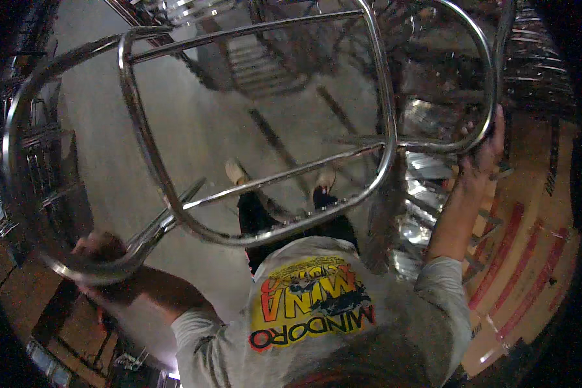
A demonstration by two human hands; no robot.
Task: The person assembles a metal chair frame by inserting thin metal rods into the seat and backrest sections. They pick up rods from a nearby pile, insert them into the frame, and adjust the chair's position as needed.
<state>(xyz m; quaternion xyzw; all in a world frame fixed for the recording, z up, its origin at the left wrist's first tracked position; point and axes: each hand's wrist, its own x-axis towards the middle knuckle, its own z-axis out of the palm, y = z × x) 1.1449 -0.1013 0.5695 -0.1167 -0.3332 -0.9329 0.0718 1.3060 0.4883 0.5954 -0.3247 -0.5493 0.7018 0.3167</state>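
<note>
A shiny tubular metal frame, like that of a chair [291,172], spans the view in front of my body. It has a rounded rectangular middle with crossbars and a curved loop at each side. My left hand [103,249] is wrapped round the bottom bend of the left loop. At the right loop's lower bend, my right hand [487,147] grips the tube, its fingers partly hidden behind the metal. The frame is held up off the floor, above my legs and feet.
Grey floor [194,123] lies beneath the frame. Stacked shiny metal parts [423,187] stand close on my right, beside brown cardboard [537,258] with red stripes. More metal frames [258,68] are ahead, and others [45,161] crowd the left side.
</note>
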